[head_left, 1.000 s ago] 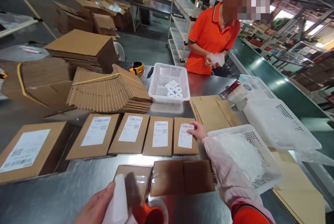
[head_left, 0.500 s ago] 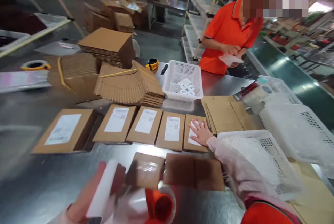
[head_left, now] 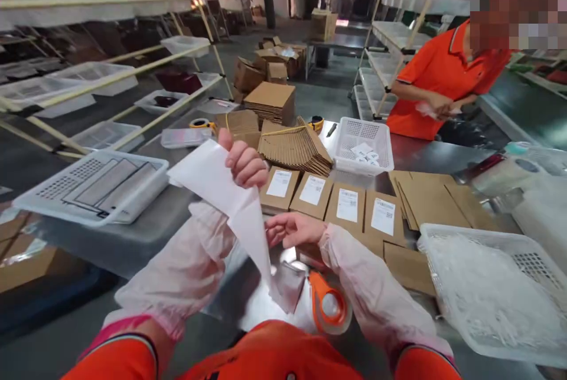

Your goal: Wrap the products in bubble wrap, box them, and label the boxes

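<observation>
My left hand is raised and closed around a long strip of white paper. The strip bends and hangs down towards the table, its printed side, if any, out of sight. Beside the hanging part is my right hand, fingers loosely curved and apart; whether the fingertips touch the paper I cannot tell. Beyond it stands a row of brown cardboard boxes, each bearing a white shipping label. Close to my body lies an orange tape dispenser on the metal table.
At right is a white basket of shredded filler, with flat cardboard behind it. Folded cartons and a basket of round stickers stand farther back. Another basket sits left. A co-worker stands across the table.
My right hand has left the labelled box at the right and come over beside the paper strip. My left hand has risen with the strip. The view has tilted up and swung left.
</observation>
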`<action>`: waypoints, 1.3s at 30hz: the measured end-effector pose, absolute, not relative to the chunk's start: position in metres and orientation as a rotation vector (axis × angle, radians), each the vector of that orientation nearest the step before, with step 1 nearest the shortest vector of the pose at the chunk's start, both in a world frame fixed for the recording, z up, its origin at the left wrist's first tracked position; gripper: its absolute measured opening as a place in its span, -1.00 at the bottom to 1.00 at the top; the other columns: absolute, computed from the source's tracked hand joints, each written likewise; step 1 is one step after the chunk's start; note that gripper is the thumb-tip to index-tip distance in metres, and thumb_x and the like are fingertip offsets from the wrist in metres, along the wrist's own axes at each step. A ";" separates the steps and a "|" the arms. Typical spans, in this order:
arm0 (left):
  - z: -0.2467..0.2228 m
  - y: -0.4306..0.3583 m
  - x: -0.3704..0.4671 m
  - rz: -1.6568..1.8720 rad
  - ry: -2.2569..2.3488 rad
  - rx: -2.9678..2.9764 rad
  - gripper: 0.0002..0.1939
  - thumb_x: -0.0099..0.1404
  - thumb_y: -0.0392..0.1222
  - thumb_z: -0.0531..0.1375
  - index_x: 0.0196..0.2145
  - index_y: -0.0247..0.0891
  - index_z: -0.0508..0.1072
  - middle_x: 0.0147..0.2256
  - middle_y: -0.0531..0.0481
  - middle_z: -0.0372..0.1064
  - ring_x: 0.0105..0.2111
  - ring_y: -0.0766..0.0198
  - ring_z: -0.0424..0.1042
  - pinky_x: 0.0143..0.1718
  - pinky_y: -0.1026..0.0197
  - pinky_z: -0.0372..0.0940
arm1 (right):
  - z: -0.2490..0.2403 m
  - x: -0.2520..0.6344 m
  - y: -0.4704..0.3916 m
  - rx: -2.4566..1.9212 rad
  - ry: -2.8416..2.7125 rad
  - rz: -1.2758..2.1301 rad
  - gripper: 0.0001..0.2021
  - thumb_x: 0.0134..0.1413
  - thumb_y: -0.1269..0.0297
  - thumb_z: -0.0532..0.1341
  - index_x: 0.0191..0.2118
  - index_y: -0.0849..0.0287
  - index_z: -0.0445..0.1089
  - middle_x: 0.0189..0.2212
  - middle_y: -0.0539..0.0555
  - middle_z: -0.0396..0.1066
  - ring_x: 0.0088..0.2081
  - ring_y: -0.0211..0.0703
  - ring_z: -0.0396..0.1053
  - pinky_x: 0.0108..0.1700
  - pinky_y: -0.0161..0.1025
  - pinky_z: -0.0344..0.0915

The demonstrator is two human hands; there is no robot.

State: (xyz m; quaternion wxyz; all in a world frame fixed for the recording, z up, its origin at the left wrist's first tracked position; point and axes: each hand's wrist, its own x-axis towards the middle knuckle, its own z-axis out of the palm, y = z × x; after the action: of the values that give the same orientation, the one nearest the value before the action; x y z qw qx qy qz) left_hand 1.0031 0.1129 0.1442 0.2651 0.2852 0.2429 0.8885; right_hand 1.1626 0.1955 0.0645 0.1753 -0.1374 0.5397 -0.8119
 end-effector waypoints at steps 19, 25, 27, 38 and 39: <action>0.146 -0.226 0.883 1.388 2.107 1.355 -0.54 0.31 0.10 0.15 -0.39 -0.42 0.52 -0.47 0.07 0.48 -0.42 0.35 0.42 -0.38 0.39 0.37 | 0.035 1.128 0.038 0.079 2.479 -1.447 -0.62 -0.04 -0.06 0.28 -0.48 0.22 0.41 -0.59 -0.08 0.27 -0.50 -0.32 0.16 -0.45 -0.35 0.06; 0.077 -0.173 0.993 0.734 1.826 1.632 -0.48 0.25 0.10 0.20 0.04 -0.30 0.45 -0.09 -0.12 0.52 -0.13 0.13 0.46 -0.12 0.23 0.30 | 0.075 1.123 -0.002 -0.018 2.817 -0.741 -0.68 0.14 0.08 0.20 -0.47 0.21 0.46 -0.64 -0.07 0.19 -0.53 -0.33 0.02 -0.46 -0.29 -0.11; 0.064 -0.165 1.014 0.743 1.816 1.559 -0.57 0.32 0.10 0.09 -0.21 -0.33 0.53 -0.34 -0.04 0.51 -0.32 0.21 0.42 -0.28 0.27 0.25 | 0.081 1.128 -0.006 0.032 2.789 -0.786 -0.60 0.14 -0.01 0.19 -0.52 0.22 0.44 -0.68 -0.10 0.09 -0.55 -0.34 -0.02 -0.46 -0.28 -0.12; 0.055 -0.203 1.001 1.447 1.860 1.064 -0.46 0.17 0.27 0.15 -0.62 -0.30 0.40 -0.60 0.02 0.31 -0.53 0.30 0.27 -0.42 0.24 0.20 | 0.094 1.132 0.015 0.749 2.542 -2.126 -0.55 -0.14 -0.16 0.31 -0.54 0.20 0.33 -0.66 -0.04 0.27 -0.55 -0.27 0.20 -0.48 -0.30 0.14; 0.054 -0.206 1.007 1.427 1.849 1.087 -0.46 0.16 0.26 0.18 -0.63 -0.30 0.42 -0.58 -0.01 0.35 -0.50 0.27 0.32 -0.38 0.22 0.24 | 0.095 1.129 0.019 0.763 2.505 -2.198 -0.55 -0.10 -0.17 0.29 -0.49 0.18 0.33 -0.65 -0.01 0.31 -0.54 -0.23 0.26 -0.46 -0.27 0.20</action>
State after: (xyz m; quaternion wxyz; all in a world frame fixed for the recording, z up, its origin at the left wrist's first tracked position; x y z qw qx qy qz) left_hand 1.0066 -0.2063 0.0540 0.2790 0.4053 0.6891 0.5319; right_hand 1.1292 0.0187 0.0948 -0.1384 0.2210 0.7256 -0.6368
